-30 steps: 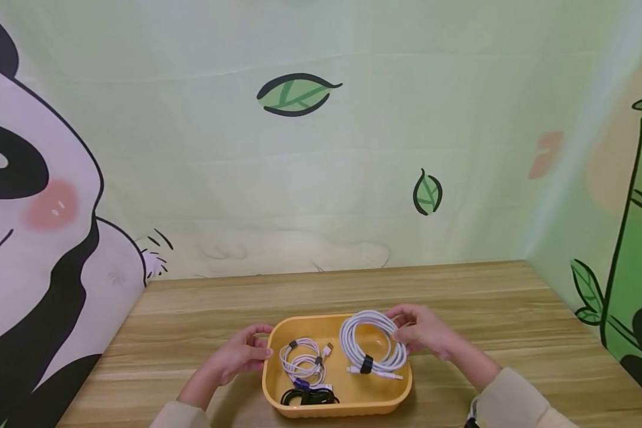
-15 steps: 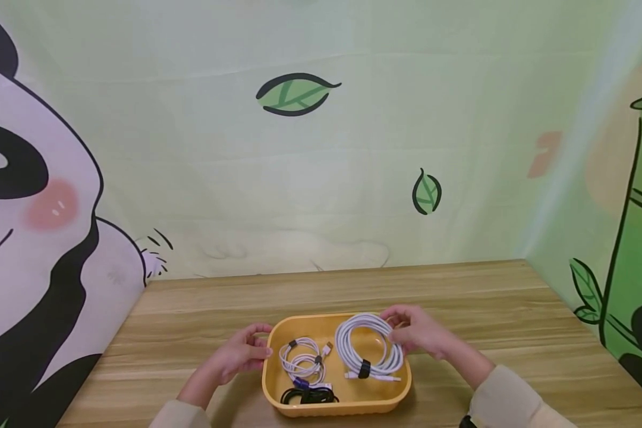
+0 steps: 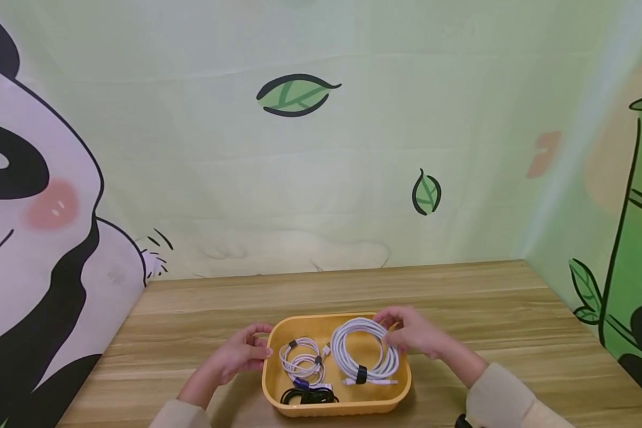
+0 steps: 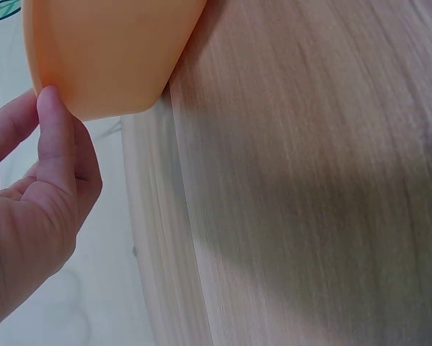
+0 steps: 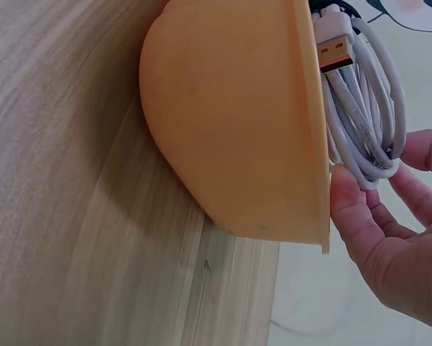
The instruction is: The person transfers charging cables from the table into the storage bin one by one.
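Observation:
A yellow plastic basket (image 3: pixel 337 409) sits on the table, its wall also filling the top of the left wrist view. My left hand (image 3: pixel 238 356) pinches its left rim, thumb (image 4: pixel 55 130) against the outer wall. Over the basket's right half, my right hand (image 3: pixel 414 334) holds a thick white coiled cable (image 3: pixel 338 355) by the coil's right side. A black strap binds that cable. In the right wrist view the coil (image 5: pixel 378 108) shows above the rim with a USB plug (image 5: pixel 336 52). Inside the basket's left half lie a thinner white USB cable (image 3: pixel 310 341) and a black cable (image 3: pixel 315 396) with a blue connector.
The wooden table (image 3: pixel 203 303) extends around the basket and back to a printed cloth backdrop (image 3: pixel 321 178) with a panda and leaves. A small black object (image 3: pixel 463 421) is partly visible by the right sleeve (image 3: pixel 500 395).
My right hand has shifted slightly left, lowering the thick white coil a little toward the basket's middle. The left hand and the basket have stayed in place.

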The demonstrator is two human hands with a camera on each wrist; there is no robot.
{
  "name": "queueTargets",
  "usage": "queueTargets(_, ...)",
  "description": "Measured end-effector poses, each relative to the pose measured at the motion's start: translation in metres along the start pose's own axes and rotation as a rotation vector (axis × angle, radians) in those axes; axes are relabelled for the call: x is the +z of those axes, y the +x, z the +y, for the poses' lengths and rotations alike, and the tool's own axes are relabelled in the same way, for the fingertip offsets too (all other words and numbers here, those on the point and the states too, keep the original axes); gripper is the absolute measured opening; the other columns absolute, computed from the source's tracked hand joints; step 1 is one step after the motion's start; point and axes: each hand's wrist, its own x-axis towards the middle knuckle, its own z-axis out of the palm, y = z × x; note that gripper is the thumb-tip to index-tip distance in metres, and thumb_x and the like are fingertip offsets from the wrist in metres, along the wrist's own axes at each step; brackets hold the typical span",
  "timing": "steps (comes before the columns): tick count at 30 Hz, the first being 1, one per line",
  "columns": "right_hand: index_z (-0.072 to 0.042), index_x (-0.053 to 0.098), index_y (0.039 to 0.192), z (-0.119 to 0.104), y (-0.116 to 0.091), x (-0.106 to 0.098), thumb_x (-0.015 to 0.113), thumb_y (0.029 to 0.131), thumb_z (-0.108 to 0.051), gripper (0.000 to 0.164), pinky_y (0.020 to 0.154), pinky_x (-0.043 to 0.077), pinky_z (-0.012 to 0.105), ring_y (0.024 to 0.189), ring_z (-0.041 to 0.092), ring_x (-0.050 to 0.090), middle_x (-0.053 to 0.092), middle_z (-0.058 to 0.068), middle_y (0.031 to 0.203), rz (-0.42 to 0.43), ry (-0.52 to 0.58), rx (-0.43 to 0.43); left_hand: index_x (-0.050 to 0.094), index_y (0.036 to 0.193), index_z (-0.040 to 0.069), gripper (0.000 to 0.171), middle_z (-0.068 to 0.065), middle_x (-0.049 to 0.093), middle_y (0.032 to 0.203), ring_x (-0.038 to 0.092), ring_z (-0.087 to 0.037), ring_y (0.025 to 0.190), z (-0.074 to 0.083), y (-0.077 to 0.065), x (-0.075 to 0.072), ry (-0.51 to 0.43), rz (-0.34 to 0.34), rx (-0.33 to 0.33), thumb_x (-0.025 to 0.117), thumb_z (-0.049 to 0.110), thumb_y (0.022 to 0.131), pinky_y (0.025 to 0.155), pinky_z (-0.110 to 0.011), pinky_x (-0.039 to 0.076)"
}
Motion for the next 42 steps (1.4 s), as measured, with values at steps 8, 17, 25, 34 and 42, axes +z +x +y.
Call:
queueTargets(8,0.004,0.054,0.107,0.001,0.004,0.004,0.057,0.071,0.004,0.036,0.043,0.041,0.018,0.06,0.013,0.045,0.052,0.012,0.086,-0.019,-0.071,-0.041,0.034,0.126,-0.001,0.052,-0.004,0.045,0.086,0.051,-0.011,0.071,-0.001,0.001,-0.001,-0.008,-0.011,0.001,0.058,0.001,0.08,0.062,-0.023,0.049)
queueTargets(17,0.002,0.055,0.102,0.002,0.008,0.008,0.053,0.07,0.008,0.032,0.043,0.042,0.02,0.058,0.013,0.046,0.052,0.01,0.083,-0.055,-0.159,-0.078,0.033,0.125,-0.002,0.052,-0.004,0.046,0.085,0.051,-0.011,0.07,-0.002,0.001,0.0,-0.01,-0.017,0.016,0.058,0.0,0.08,0.062,-0.022,0.049)
queueTargets(25,0.001,0.054,0.101,-0.002,0.009,0.01,0.053,0.071,0.008,0.032,0.043,0.042,0.021,0.058,0.014,0.046,0.052,0.011,0.084,-0.067,-0.18,-0.051,0.033,0.125,-0.003,0.052,-0.003,0.046,0.084,0.051,-0.01,0.069,-0.002,0.0,-0.001,-0.009,-0.02,0.02,0.058,0.0,0.08,0.061,-0.021,0.048)
queueTargets(34,0.0,0.055,0.1,-0.001,0.012,0.014,0.053,0.07,0.009,0.031,0.043,0.04,0.02,0.056,0.014,0.045,0.051,0.009,0.082,-0.093,-0.197,-0.033,0.033,0.126,-0.003,0.053,-0.003,0.046,0.085,0.051,-0.01,0.07,0.0,-0.002,0.001,-0.002,-0.012,0.014,0.058,0.0,0.079,0.063,-0.023,0.048)
queueTargets(42,-0.001,0.057,0.099,0.001,0.015,0.014,0.056,0.07,0.008,0.031,0.043,0.042,0.023,0.054,0.013,0.044,0.051,0.007,0.084,-0.115,-0.223,-0.04,0.034,0.126,-0.003,0.053,-0.003,0.046,0.084,0.05,-0.01,0.07,0.001,-0.002,0.001,0.006,-0.005,0.015,0.058,0.0,0.079,0.063,-0.023,0.048)
